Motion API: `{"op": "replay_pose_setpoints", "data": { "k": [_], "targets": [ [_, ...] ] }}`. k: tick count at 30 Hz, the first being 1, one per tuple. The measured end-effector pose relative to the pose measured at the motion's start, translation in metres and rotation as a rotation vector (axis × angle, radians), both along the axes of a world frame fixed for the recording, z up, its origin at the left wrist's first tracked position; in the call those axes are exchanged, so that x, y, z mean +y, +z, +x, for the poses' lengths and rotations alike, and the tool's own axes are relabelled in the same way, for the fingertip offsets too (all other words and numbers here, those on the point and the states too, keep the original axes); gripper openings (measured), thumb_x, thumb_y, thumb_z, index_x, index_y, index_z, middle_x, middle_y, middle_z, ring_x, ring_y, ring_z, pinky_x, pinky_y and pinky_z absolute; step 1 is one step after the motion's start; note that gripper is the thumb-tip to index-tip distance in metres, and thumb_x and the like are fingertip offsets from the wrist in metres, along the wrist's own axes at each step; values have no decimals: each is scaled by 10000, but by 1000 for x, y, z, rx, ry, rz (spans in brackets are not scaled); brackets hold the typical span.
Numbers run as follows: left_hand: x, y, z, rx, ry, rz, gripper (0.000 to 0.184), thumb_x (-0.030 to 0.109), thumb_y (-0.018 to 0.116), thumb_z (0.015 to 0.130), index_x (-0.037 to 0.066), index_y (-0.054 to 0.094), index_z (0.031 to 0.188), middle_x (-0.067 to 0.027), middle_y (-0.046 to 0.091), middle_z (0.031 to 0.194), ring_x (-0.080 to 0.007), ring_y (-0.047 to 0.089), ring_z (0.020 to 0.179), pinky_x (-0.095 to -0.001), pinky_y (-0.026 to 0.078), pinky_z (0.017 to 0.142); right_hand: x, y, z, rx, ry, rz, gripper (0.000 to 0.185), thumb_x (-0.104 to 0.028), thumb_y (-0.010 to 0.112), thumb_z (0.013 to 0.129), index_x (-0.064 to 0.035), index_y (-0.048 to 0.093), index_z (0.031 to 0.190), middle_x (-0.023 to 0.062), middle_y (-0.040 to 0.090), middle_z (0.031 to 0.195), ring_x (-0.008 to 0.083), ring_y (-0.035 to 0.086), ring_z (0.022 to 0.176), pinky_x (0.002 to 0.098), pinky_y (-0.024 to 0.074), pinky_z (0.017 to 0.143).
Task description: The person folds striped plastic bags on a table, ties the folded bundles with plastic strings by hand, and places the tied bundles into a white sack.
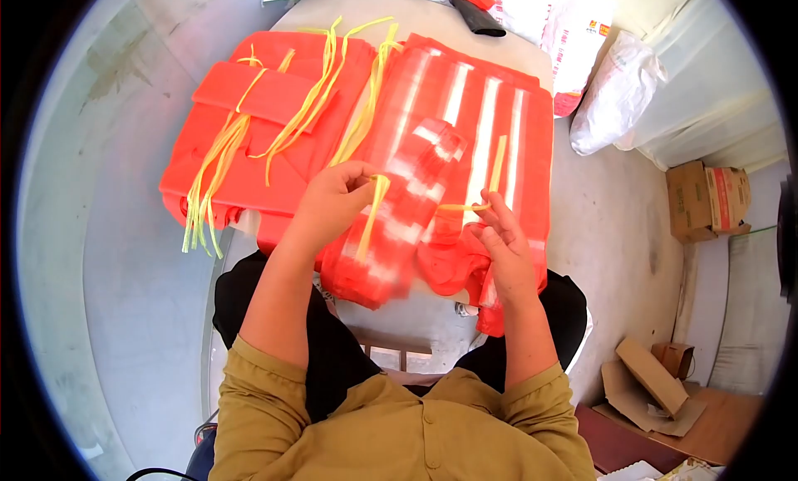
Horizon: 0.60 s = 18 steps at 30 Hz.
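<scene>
My left hand [337, 200] pinches one part of a yellow strip [378, 200] over a red and white striped bundle [374, 252]. To its right, my right hand [504, 236] has its fingers closed on another yellow strip [497, 167], above crumpled red material [449, 261]. Beneath and beyond lies a stack of red sheets with white stripes [532, 123]. Left of it, a folded red bundle [270, 98] is tied with yellow strips [218, 169]. More loose yellow strips [320, 98] lie across the red material.
The red material covers much of a pale table [332, 7]. A dark object with a red part [478, 15] lies at its far edge. White printed sacks [569, 40] and a white bag [619, 94] are beyond. Cardboard boxes [694, 202] stand right; opened cardboard [644, 394] lies lower right.
</scene>
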State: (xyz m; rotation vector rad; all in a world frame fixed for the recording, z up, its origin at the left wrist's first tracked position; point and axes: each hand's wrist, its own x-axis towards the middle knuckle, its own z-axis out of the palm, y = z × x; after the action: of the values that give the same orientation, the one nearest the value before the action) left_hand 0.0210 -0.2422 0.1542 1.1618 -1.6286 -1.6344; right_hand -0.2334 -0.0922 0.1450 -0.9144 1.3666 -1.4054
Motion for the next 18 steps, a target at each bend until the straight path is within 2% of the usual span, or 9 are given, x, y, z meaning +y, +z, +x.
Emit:
{"op": "replay_pose_setpoints", "data": {
  "k": [3, 6, 9, 13, 15, 16, 18],
  "targets": [
    [2, -1, -3, -109, 53, -155, 141, 114, 666, 1018, 14, 718, 1103, 23, 652, 890, -40, 570, 818, -224, 482, 715, 1, 0, -6, 35, -16, -1, 571, -56, 538, 1030, -15, 409, 1585, 104, 421, 1625, 246, 480, 1427, 392, 456, 1120],
    [-2, -13, -8, -44, 186, -104, 142, 113, 663, 1018, 8, 711, 1102, 6, 657, 892, -52, 578, 818, -230, 488, 713, 9, -9, -16, 92, -47, 29, 567, -83, 544, 1031, -26, 411, 1580, 96, 452, 1596, 253, 499, 1385, 376, 425, 1135],
    [-1, -8, -7, -161, 212, -215, 158, 108, 655, 1018, -6, 704, 1116, -20, 671, 894, -76, 595, 817, -242, 501, 726, 20, -19, -29, 211, -73, 118, 557, -75, 538, 1026, -30, 429, 1571, 103, 461, 1583, 241, 504, 1387, 374, 412, 1144],
    [0, -10, -10, -165, 211, -289, 173, 108, 642, 1022, -14, 704, 1128, -45, 687, 902, -101, 613, 822, -253, 512, 739, 37, -18, -43, 377, -72, 131, 505, -64, 536, 1032, -15, 487, 1532, 106, 535, 1510, 214, 548, 1333, 352, 430, 1122],
    [-1, -11, -9, -227, 205, -289, 177, 110, 640, 1023, -13, 708, 1131, -54, 694, 912, -107, 619, 827, -256, 515, 744, 47, -19, -47, 414, -102, 132, 468, -67, 534, 1055, 1, 508, 1517, 82, 585, 1453, 187, 561, 1300, 329, 439, 1106],
    [-1, -10, -10, -237, 206, -268, 179, 112, 639, 1023, -13, 708, 1132, -55, 694, 916, -106, 618, 828, -256, 515, 742, 51, -20, -50, 458, -130, 146, 436, -73, 537, 1056, 5, 548, 1485, 95, 627, 1390, 181, 589, 1259, 322, 455, 1085],
    [2, -4, -10, -258, 207, -222, 184, 115, 637, 1024, -14, 709, 1134, -55, 696, 923, -105, 617, 828, -256, 514, 739, 60, -23, -57, 468, -159, 177, 423, -72, 544, 1054, 11, 565, 1468, 105, 641, 1363, 180, 606, 1233, 317, 466, 1071]
  ]
}}
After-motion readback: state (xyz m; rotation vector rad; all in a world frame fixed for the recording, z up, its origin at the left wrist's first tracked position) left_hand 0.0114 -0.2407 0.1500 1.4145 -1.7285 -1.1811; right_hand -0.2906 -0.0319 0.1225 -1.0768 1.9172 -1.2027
